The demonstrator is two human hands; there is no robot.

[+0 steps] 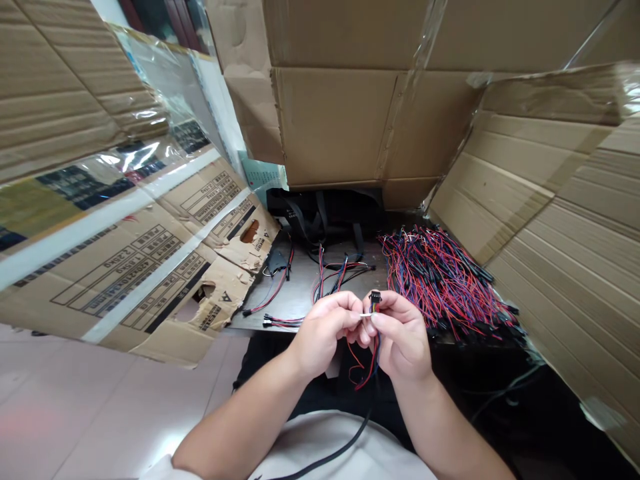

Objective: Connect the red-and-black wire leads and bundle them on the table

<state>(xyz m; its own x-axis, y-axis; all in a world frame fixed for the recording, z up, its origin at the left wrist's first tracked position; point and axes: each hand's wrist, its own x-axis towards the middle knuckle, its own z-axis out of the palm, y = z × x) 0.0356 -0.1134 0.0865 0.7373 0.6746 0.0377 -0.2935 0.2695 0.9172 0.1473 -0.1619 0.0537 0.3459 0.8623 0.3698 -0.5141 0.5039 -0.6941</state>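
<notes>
In front of my lap both hands come together over a wire harness with a black connector. My right hand pinches the harness just below that connector, which points up. Between thumb and forefinger, my left hand grips one end of a thin white strand; it runs across to the right fingertips. I cannot tell whether the strand is a wire or a tie. Red and dark wires of the harness dangle beneath my hands. Fingers partly hide where the strand meets the harness.
A large heap of red, blue and black wire harnesses covers the table's right side. Several loose harnesses lie on the left. A black bag sits at the back. Cardboard walls enclose the table. A black cable crosses my lap.
</notes>
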